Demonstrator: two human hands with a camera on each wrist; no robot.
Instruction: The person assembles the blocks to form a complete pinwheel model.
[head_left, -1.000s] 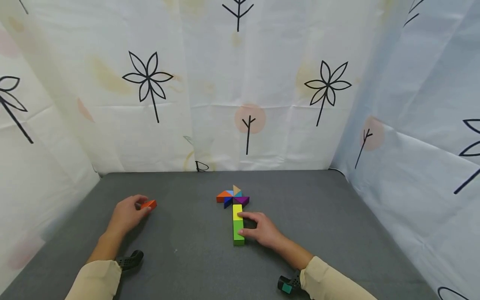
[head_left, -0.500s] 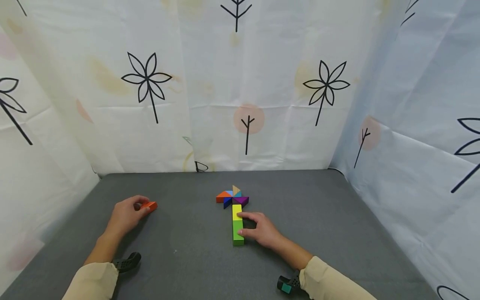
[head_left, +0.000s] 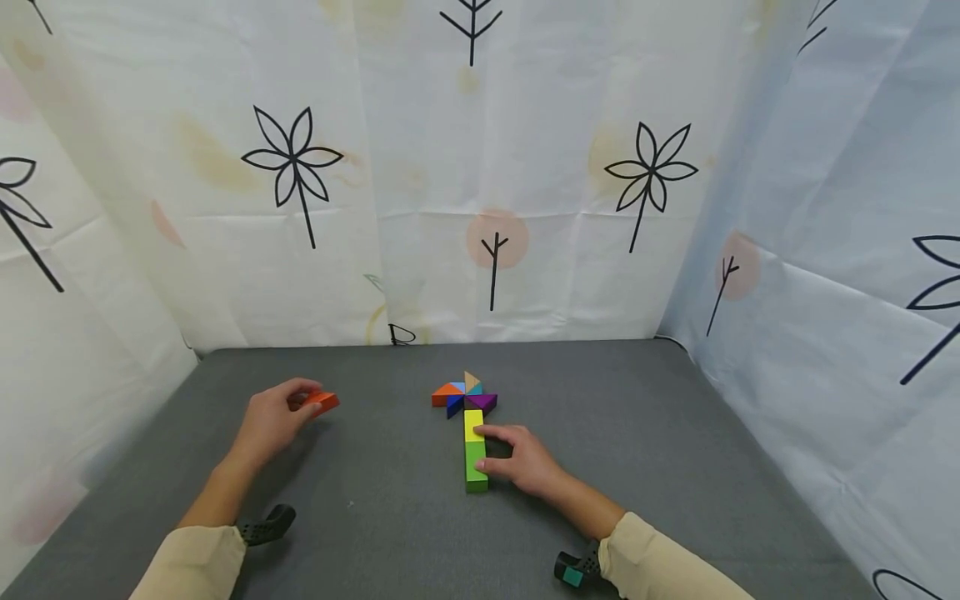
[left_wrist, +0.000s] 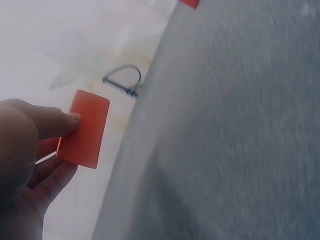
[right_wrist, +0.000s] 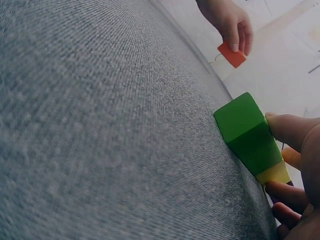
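Observation:
In the head view, my left hand (head_left: 272, 421) pinches an orange triangular block (head_left: 324, 403) above the table, left of the arranged pieces. The left wrist view shows the thumb on the rectangular face of this orange block (left_wrist: 89, 131), with other fingers behind it. My right hand (head_left: 528, 461) rests at a column of two blocks, thumb touching the green block (head_left: 476, 463) and index finger on the yellow block (head_left: 473, 423). Beyond the column, several triangular blocks form a fan, including an orange one (head_left: 444, 397), a purple one (head_left: 486, 402) and a dark blue one (head_left: 454, 406).
Grey cloth covers the table (head_left: 390, 533). White curtains (head_left: 420, 167) with black plant drawings stand behind it and at both sides. Each wrist wears a black strap device, such as the one at the left wrist (head_left: 270, 527).
My left hand has lifted the orange triangular block and moved it right and slightly away from me. The right hand and the arranged blocks have stayed in place.

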